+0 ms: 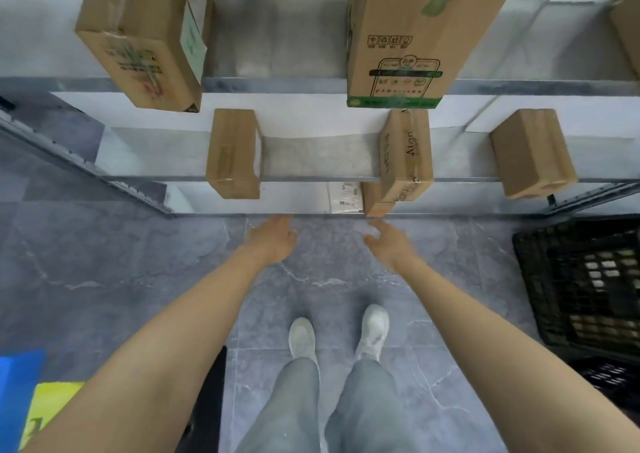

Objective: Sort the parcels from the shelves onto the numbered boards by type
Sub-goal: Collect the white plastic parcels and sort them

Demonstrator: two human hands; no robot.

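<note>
1. Left hand (273, 241) and right hand (389, 246) are both open with fingers loosely spread. They hold nothing and hover just off the front edge of the bottom shelf (294, 198).
2. Parcels in reach are a white packet (344, 198) and a low box (374, 201). They sit side by side near the front edge of the bottom shelf, closest to the right hand.
3. Risk: the Align box (405, 154) overhangs the front edge of the middle shelf (311, 154), directly above the low box. A lifting hand or forearm could knock it off.
4. Risk: the left box (233, 154) and right box (531, 153) also stick out past that edge. So do the two big boxes on the top shelf, the plain box (142, 37) and the green-print box (415, 44). A bump to the rack could tip any of them.
5. Risk: the packet looks thin and flat, so a fingertip pinch may slip. It touches the low box, so dragging it could shift the box.
6. Room: the gap under the middle shelf is tight. A straight pull toward the front edge is probably safest before raising.
7. Room: the floor (138, 262) is open in front of the shelf and to the left.
8. A black crate (581, 286) blocks the right side and is a trip hazard when turning.
9. A blue and yellow sheet (34, 393) lies at lower left. It may be a board, but no number is readable.
</note>
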